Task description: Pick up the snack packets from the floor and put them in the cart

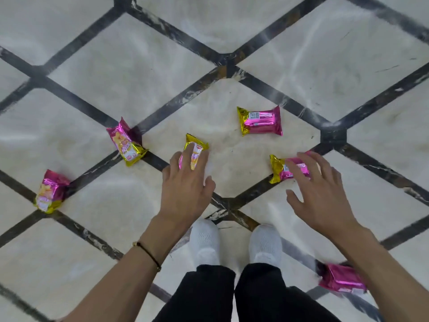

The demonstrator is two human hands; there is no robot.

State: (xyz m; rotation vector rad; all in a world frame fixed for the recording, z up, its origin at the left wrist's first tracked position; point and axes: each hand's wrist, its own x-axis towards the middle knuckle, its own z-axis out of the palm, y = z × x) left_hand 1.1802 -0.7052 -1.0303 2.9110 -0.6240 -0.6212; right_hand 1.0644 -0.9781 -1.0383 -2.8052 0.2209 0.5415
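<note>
Both hands reach down and forward, and neither grips anything: left hand (188, 184) has its fingers nearly straight and close together, right hand (319, 191) has its fingers spread and loosely bent. Thin dark bracelet (148, 253) on the left wrist. Nearest the camera are black trouser legs (209, 296), then white shoes (205, 240) side by side on the floor (130, 73), which is pale marble tile crossed by dark strips in a diamond grid. Near-right packet (341, 278) lies on the floor just right of the shoes, pink foil, blurred, one end hidden behind the right forearm. Five more in the same pink and gold foil lie on the floor farther out. Right-front packet (277, 170) lies under the right fingertips, gold end pointing left; contact unclear. Centre packet (199, 146) lies under the left fingers, gold end pointing away. Fingers overlap its printed face, but I cannot tell whether they press it. Far-left packet (52, 191) sits well apart at the left, beside a dark strip, gold end toward the camera. Left packet (126, 144) lies beyond it, between the far-left and centre packets, its gold end over a dark strip. Farthest packet (260, 120) lies flat on a pale tile past both hands, small white label up, gold end at left.
</note>
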